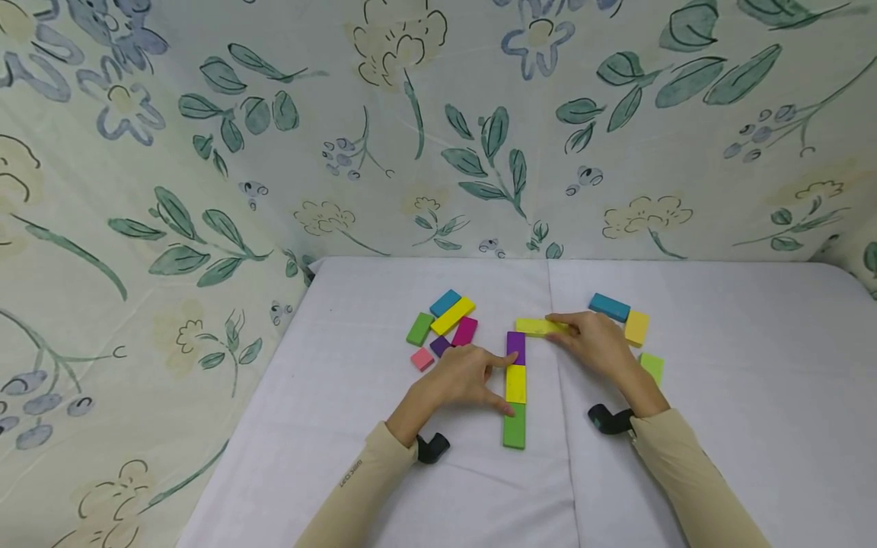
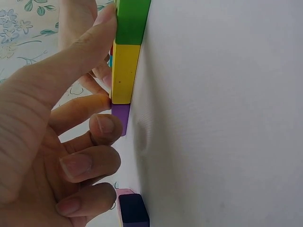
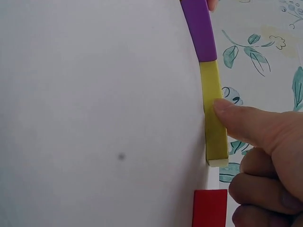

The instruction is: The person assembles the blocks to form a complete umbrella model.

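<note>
On the white cloth a straight column runs from a green block (image 1: 515, 428) through a yellow block (image 1: 516, 384) to a purple block (image 1: 515, 347). My left hand (image 1: 462, 377) lies along its left side, the index fingertip on the purple block and the thumb on the green one, other fingers loosely bent. A long yellow block (image 1: 537, 327) lies crosswise at the far end of the column, pointing right. My right hand (image 1: 592, 342) pinches its right part between thumb and index finger. In the right wrist view its near end meets the purple block (image 3: 200, 33).
Left of the column lie loose blocks: blue (image 1: 446, 303), yellow (image 1: 454, 316), green (image 1: 420, 329), magenta (image 1: 465, 331), dark purple (image 1: 440, 345) and pink (image 1: 422, 359). On the right are blue (image 1: 610, 307), yellow (image 1: 636, 329) and light green (image 1: 652, 367) blocks. The right wrist view shows a red block (image 3: 209, 208).
</note>
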Demonstrator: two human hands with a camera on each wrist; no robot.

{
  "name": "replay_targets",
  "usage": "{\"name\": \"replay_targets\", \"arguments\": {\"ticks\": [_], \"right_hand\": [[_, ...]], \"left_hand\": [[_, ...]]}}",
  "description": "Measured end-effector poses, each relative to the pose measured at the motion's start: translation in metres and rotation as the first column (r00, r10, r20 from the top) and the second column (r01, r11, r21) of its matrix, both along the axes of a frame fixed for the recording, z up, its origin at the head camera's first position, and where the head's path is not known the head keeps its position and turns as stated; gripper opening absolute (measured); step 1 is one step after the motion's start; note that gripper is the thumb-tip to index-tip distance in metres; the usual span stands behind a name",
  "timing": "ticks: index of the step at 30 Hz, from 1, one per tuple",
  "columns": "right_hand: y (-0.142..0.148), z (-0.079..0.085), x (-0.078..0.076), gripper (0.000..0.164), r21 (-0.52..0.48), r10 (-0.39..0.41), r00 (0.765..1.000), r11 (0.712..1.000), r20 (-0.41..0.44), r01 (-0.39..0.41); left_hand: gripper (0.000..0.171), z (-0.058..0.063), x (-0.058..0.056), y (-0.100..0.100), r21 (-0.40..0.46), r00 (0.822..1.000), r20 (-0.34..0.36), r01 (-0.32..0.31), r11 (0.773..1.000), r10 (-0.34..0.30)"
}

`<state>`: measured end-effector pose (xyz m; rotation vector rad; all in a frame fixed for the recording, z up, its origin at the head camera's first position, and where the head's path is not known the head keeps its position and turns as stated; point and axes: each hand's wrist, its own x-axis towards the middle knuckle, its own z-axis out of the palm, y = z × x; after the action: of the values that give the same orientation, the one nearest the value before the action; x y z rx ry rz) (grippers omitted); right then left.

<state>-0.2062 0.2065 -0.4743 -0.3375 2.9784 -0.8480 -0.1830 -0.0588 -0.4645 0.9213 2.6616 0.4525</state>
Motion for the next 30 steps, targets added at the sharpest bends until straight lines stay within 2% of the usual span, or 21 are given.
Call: {"name": "replay_targets", "arguments": {"ticks": [4, 6, 8, 10, 13, 18, 24, 30], "right_hand": [[-0.001, 0.0, 0.0, 0.046, -0.045, -0.009, 1.0, 0.999, -0.009, 0.009], [-0.003, 0.0, 0.001, 0.045, -0.132, -0.023, 1.0, 0.991, 0.004, 0.023], [-0.008, -0.001, 0.002, 0.044, -0.233, -0.032, 0.999, 0.972, 0.032, 0.039], [-0.014, -0.004, 0.004, 0.044, -0.336, -0.031, 0.997, 0.94, 0.07, 0.053], [-0.024, -0.009, 0.008, 0.044, -0.42, -0.033, 0.993, 0.904, 0.113, 0.078], [-0.036, -0.018, 0.013, 0.04, -0.462, -0.063, 0.988, 0.879, 0.138, 0.121], [-0.044, -0.027, 0.013, 0.035, -0.496, -0.084, 0.992, 0.86, 0.098, 0.122], [-0.046, -0.028, 0.014, 0.033, -0.486, -0.114, 0.989, 0.862, 0.094, 0.146]], "left_hand": [[0.091, 0.001, 0.0, 0.0, -0.006, 1.0, 0.008, -0.012, 1.0, 0.012], [0.091, 0.002, 0.001, 0.0, -0.009, 1.0, 0.015, -0.017, 1.0, 0.017], [0.091, 0.002, 0.001, 0.0, -0.008, 0.999, 0.024, -0.021, 1.0, 0.021], [0.091, 0.002, 0.0, 0.0, -0.005, 0.999, 0.028, -0.023, 1.0, 0.023], [0.091, 0.002, 0.001, 0.0, 0.002, 0.999, 0.026, -0.018, 1.0, 0.018], [0.09, 0.002, 0.001, 0.0, -0.001, 1.0, 0.012, -0.008, 1.0, 0.008], [0.089, 0.001, 0.0, 0.001, -0.017, 1.0, 0.005, -0.012, 1.0, 0.012], [0.09, 0.003, 0.001, 0.002, -0.02, 1.0, -0.007, -0.011, 1.0, 0.011]]}}
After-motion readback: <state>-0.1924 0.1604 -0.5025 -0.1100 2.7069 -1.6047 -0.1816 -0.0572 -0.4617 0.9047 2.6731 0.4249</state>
